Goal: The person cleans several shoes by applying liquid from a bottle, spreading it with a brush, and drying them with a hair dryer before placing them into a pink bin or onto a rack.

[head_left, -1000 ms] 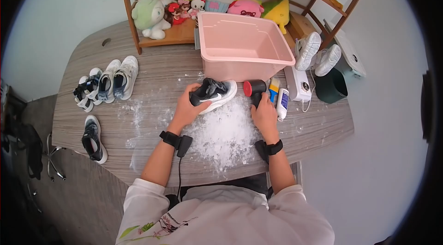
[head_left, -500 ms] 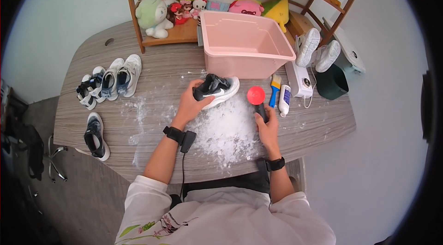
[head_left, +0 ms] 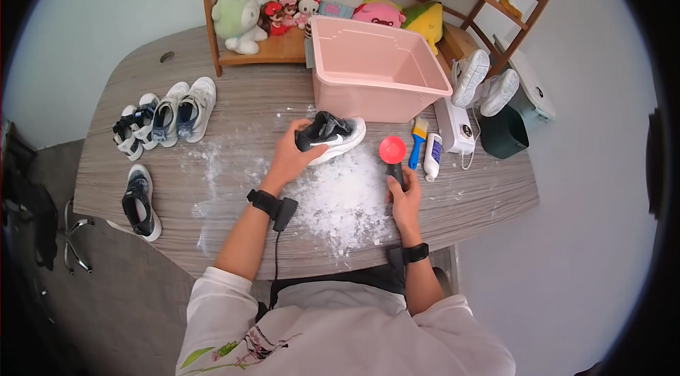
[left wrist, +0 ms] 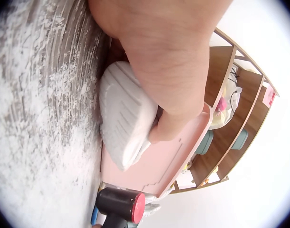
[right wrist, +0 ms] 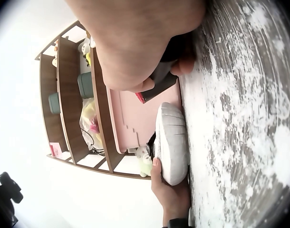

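My left hand (head_left: 285,158) grips a black-and-white sneaker (head_left: 345,141) by its heel end, thumb along the near side. The sneaker stands on the table, its white toe pointing right; in the left wrist view its ridged white sole edge (left wrist: 123,111) shows below the hand. My right hand (head_left: 406,202) holds a black hair dryer (left wrist: 117,202) by its handle, and its round red end (head_left: 392,150) faces up in the head view. A gap separates the dryer from the sneaker's toe. White powder (head_left: 343,199) is spread over the table between the hands.
Behind the sneaker stands a pink bin (head_left: 382,103). Right of the dryer lie a blue-handled brush (head_left: 418,142) and a white tube (head_left: 433,157), near a white device (head_left: 457,124) bearing white shoes (head_left: 470,78). Several shoes (head_left: 166,121) stand at left, one dark sneaker (head_left: 142,202) nearer the edge.
My right hand has drawn the hair dryer back toward me, turning its red end from leftward to upward. The left hand still holds the sneaker in about the same place.
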Motion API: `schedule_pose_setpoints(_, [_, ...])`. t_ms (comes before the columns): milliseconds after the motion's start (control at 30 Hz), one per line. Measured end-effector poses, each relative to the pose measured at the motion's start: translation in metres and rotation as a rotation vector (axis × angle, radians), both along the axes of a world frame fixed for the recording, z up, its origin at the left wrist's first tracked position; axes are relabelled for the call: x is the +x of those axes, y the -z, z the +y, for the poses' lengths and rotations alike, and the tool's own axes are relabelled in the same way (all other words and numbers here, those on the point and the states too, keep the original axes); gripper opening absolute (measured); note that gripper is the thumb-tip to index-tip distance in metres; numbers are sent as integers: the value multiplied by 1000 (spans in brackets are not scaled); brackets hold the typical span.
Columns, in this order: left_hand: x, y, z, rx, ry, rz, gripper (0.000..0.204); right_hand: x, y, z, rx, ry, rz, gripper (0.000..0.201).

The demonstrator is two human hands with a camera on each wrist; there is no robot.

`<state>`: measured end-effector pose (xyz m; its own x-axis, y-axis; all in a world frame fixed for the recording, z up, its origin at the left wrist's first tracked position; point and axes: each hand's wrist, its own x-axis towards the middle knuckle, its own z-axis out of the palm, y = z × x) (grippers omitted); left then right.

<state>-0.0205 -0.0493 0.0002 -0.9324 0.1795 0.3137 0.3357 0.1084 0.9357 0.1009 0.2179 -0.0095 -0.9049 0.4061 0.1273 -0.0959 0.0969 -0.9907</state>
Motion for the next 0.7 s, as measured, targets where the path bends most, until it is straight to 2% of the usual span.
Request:
schedule_pose_setpoints(100, [0, -3, -2, -10, 16, -25, 65, 2, 0, 1, 12, -6, 13, 36])
schedule_pose_setpoints(233, [0, -1, -2, -28, 36, 6, 65, 6, 1, 4, -123, -56, 55, 26])
schedule_pose_setpoints(400, [3, -2, -3, -23, 167, 56, 67, 11, -2, 5, -109, -66, 66, 23])
schedule_pose_setpoints(533, [5, -5, -5, -49, 199, 74, 68, 7, 2, 8, -88, -71, 62, 24])
schedule_pose_setpoints(700, [4, -2, -3, -24, 206, -25, 71, 9, -4, 4, -126, -34, 49, 25])
